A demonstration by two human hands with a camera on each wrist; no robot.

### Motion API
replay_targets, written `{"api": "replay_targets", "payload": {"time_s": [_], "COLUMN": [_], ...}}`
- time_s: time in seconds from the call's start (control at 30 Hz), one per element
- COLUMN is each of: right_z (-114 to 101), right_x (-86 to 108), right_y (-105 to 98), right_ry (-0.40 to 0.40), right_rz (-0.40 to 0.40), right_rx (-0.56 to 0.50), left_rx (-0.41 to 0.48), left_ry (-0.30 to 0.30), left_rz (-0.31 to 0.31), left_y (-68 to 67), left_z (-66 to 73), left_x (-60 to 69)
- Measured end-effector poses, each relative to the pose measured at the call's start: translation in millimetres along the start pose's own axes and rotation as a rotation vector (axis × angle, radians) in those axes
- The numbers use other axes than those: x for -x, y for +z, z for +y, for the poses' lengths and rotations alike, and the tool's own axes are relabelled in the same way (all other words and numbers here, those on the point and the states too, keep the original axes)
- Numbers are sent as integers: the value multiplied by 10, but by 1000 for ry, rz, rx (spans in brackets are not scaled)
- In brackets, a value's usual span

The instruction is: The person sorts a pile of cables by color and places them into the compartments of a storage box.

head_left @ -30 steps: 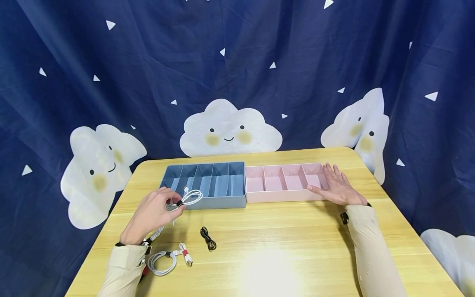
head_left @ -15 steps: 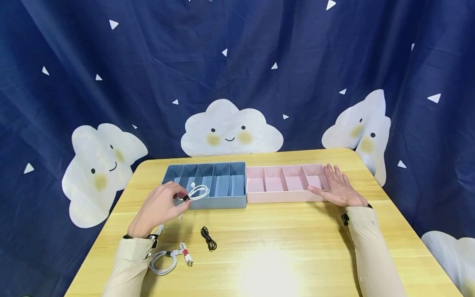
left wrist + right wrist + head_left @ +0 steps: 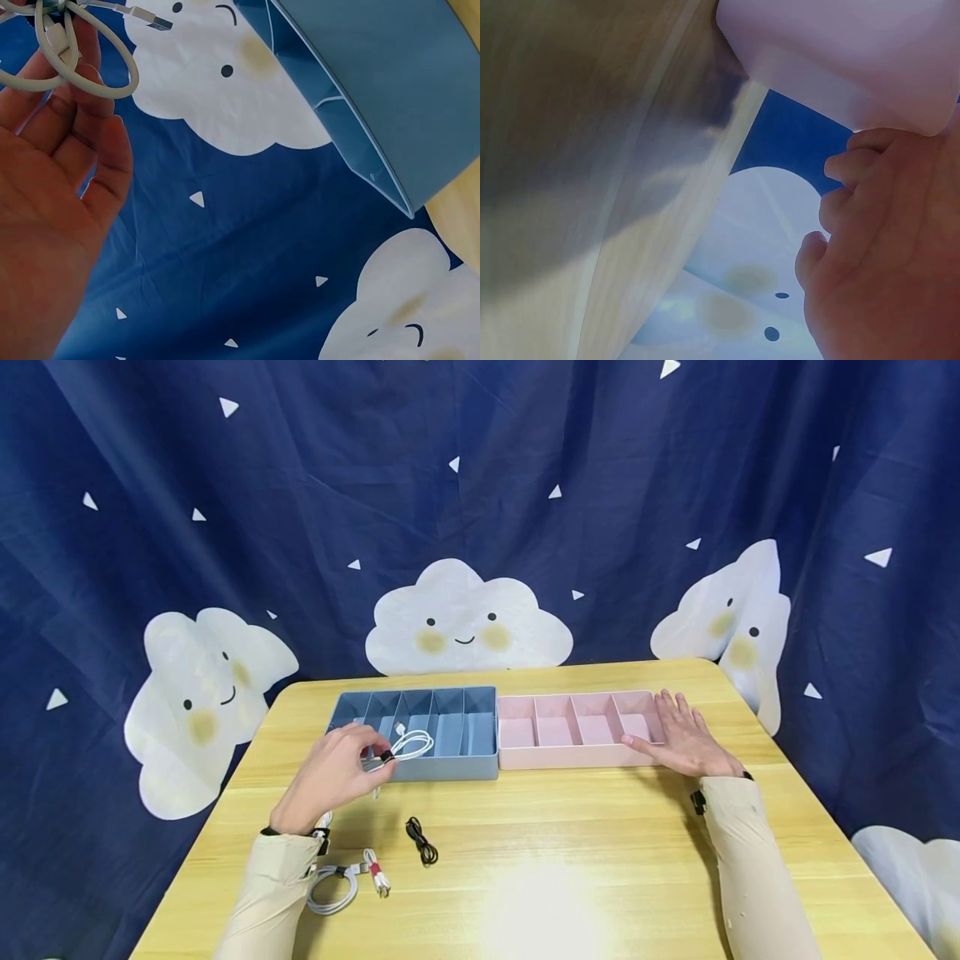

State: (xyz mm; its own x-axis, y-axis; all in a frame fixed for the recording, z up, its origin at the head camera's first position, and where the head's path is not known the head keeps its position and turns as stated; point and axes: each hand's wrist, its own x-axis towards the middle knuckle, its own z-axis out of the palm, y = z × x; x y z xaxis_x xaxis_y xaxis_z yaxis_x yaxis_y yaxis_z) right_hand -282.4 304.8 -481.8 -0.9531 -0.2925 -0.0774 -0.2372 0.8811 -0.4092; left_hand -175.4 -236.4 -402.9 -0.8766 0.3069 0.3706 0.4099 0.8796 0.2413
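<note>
My left hand (image 3: 337, 774) pinches a coiled white USB cable (image 3: 412, 746) by its black tie, in front of and above the near side of the blue divided box (image 3: 442, 770). In the left wrist view the loops of the cable (image 3: 124, 75) and its metal USB plug hang beyond the fingertips. At the right end of the pink divided box (image 3: 577, 757), my right hand (image 3: 686, 743) rests with fingers spread and straight, the thumb at the front rim. The right wrist view shows that palm beside the pink wall (image 3: 832, 67).
On the wooden table (image 3: 570, 835) lie a black tied cable (image 3: 422, 842), a white cable with a red tie (image 3: 377, 873) and a coiled white-grey cable (image 3: 332, 906). Another white cable lies partly hidden by the left wrist. A dark blue curtain (image 3: 480, 510) hangs behind.
My left hand has moved right and slightly away from me, carrying the white USB cable along the front of the blue box. The right hand stays at the pink box.
</note>
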Motion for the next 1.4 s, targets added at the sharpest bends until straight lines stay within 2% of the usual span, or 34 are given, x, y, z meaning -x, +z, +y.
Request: {"api": "replay_targets", "payload": {"time_s": [0.33, 0.8, 1.23, 1.4], "right_z": [17, 16, 35, 30], "right_x": [-11, 11, 8, 4], "right_y": [2, -23, -7, -5], "right_ry": [-5, -7, -5, -19], "right_rz": [-5, -15, -22, 2], "right_rx": [5, -5, -13, -17], "left_rx": [28, 31, 36, 38], "left_ry": [-3, 3, 56, 60], "left_rz": [-12, -17, 8, 6], "left_y": [52, 127, 160, 168], "left_z": [92, 151, 280, 343], "left_x": [-44, -65, -237, -309]}}
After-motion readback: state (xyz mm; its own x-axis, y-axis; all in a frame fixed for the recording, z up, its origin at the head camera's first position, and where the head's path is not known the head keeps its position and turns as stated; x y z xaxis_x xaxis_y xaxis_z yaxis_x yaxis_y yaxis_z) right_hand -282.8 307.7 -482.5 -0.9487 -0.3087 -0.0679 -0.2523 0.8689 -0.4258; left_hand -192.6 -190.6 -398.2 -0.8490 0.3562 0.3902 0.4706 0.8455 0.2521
